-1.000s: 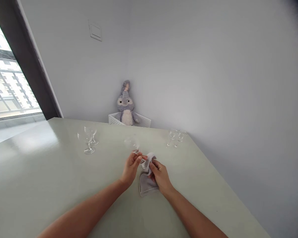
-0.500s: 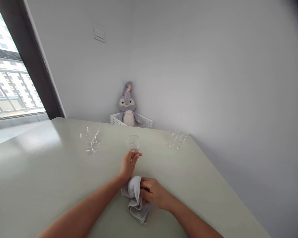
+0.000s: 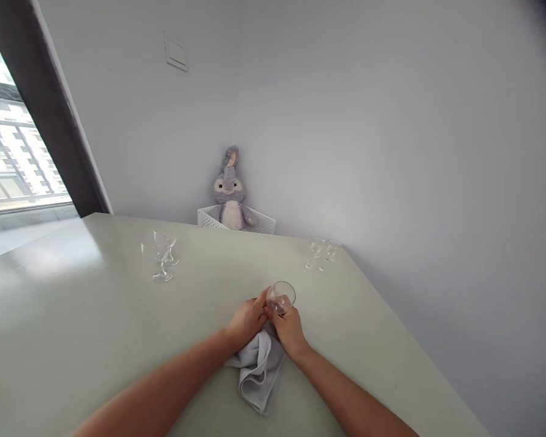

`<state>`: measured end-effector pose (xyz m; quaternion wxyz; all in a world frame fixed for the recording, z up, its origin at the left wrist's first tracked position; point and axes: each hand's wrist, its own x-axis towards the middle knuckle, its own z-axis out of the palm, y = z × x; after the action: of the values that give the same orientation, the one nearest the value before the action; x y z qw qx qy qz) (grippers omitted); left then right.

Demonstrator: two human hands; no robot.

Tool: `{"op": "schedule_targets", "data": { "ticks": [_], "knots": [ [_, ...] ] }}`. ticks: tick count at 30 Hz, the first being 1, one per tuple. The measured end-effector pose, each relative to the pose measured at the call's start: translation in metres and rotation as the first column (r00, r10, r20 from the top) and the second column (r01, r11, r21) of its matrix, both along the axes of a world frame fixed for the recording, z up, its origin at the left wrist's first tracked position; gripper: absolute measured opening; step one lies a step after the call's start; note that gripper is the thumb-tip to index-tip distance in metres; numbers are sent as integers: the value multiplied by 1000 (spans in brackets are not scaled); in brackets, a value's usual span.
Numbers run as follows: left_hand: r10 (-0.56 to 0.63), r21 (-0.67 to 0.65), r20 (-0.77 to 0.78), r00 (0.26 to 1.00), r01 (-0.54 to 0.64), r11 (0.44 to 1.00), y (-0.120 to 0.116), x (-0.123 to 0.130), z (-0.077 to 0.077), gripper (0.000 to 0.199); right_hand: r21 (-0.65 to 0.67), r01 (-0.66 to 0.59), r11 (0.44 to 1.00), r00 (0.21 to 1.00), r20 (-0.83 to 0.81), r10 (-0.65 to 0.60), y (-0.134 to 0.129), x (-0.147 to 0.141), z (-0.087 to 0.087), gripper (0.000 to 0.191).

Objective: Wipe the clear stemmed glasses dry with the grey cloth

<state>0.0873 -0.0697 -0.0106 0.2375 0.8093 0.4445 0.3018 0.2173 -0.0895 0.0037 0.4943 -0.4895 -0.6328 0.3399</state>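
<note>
A small clear glass (image 3: pixel 282 292) is tilted between my two hands above the table. My left hand (image 3: pixel 249 320) has its fingers closed at the left side of the glass. My right hand (image 3: pixel 289 331) grips the glass from below and the right, and its fingers partly hide the stem. Just under both hands lies a crumpled grey cloth (image 3: pixel 258 370), its upper end hidden behind them.
Stemmed glasses (image 3: pixel 162 275) stand on the left of the pale green table (image 3: pixel 95 328). More small glasses (image 3: pixel 333 250) are near the back right edge. Behind the table a plush toy (image 3: pixel 231 197) sits in a white basket (image 3: pixel 266 224).
The glass has come nearer and to the right with my left hand. My right hand has let go of the cloth and moved up onto the glass. The view has shifted slightly.
</note>
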Motion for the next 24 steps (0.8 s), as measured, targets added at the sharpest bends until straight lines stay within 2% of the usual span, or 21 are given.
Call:
{"op": "schedule_targets", "data": {
  "ticks": [3,6,8,12,15,19,24],
  "knots": [
    [-4,13,63,998,3,1000,4,0,-1,62,-14,48,999,999,26,-48,16,3,-3,19],
    [47,5,126,991,-48,999,7,-2,-1,65,-111,132,985,991,50,-127,43,14,-7,22],
    [81,-10,140,987,-80,997,9,-3,-1,59,-148,181,972,983,48,-176,65,24,-10,24],
    [29,-5,154,988,-29,1000,11,-4,-1,35,-153,285,946,958,25,-284,109,45,-12,21],
    [21,-3,188,982,-21,1000,12,-4,-2,29,-175,350,920,934,-6,-356,137,56,-13,20],
    [15,-1,194,981,-16,1000,12,-4,-3,26,-198,369,908,922,-48,-385,159,63,-14,18],
    [8,1,192,981,-9,1000,12,-4,-2,25,-212,382,899,913,-67,-404,171,64,-14,17]
  ]
}}
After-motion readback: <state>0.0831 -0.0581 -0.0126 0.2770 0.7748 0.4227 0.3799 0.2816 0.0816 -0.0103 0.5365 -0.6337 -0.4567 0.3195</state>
